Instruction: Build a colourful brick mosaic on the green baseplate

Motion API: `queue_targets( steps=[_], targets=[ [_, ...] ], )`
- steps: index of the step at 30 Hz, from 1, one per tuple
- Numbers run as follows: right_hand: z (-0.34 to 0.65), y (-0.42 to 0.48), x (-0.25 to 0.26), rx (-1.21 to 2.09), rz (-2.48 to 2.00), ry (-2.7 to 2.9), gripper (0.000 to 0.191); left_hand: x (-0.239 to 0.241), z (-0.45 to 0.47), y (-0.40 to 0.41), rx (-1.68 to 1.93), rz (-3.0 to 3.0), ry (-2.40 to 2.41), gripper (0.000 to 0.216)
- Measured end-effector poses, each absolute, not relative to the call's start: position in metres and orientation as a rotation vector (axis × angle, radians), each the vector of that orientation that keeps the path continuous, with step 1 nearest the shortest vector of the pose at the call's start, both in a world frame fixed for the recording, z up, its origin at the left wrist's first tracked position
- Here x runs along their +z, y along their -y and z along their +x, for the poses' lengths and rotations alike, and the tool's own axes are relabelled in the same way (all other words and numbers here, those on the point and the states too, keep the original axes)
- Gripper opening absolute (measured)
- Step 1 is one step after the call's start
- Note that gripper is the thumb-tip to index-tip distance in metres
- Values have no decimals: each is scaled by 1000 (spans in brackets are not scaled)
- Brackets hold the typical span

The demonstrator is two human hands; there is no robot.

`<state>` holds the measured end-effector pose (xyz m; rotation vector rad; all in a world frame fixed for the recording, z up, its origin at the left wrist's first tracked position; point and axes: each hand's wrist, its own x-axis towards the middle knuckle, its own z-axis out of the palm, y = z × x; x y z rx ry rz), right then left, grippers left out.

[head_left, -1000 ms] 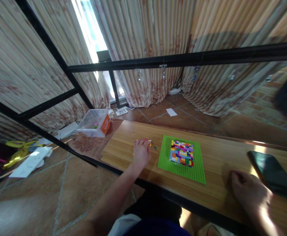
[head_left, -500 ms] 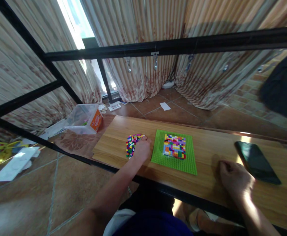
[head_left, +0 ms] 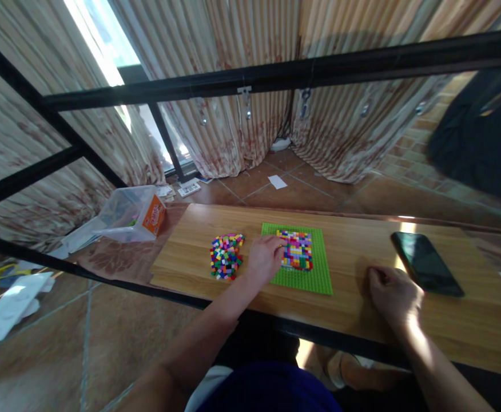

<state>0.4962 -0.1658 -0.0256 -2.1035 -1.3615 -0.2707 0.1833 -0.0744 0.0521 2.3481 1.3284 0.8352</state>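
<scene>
I see the left hand on the green baseplate, fingertips at the left edge of the multicoloured brick patch. I cannot tell if they pinch a brick. I judge light, straight-down presses suit this. The loose brick pile lies just left of that hand. The right hand rests loosely curled on the table, well apart, near a phone.

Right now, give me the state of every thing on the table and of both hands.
baseplate, flat on the table, partly covered.
brick mosaic, sitting on the baseplate.
loose bricks, heaped left of the baseplate.
phone, flat, screen dark.
clear box, seems tipped on its side, off the table's left end.
left hand, fingers curled at the baseplate's left edge; grip unclear.
right hand, loosely fisted, resting on the table.
</scene>
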Motion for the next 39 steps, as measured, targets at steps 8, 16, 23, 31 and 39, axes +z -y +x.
queue_targets(
  steps=[8,16,23,31,39],
  targets=[
    [493,165,-24,-292,-2124,1349,34,36,209,67,907,2343,-1360,17],
    [492,165,-22,-257,-2122,1323,31,34,214,67,932,2298,-1448,16],
    [493,165,-23,-236,-2106,1327,32,38,215,69,948,2268,-1485,17],
    [493,166,-24,-248,-2123,1321,29,36,209,72,831,2466,-1419,21],
    [498,166,-30,-255,-2143,1333,29,28,208,75,773,2629,-1386,31]
  ],
)
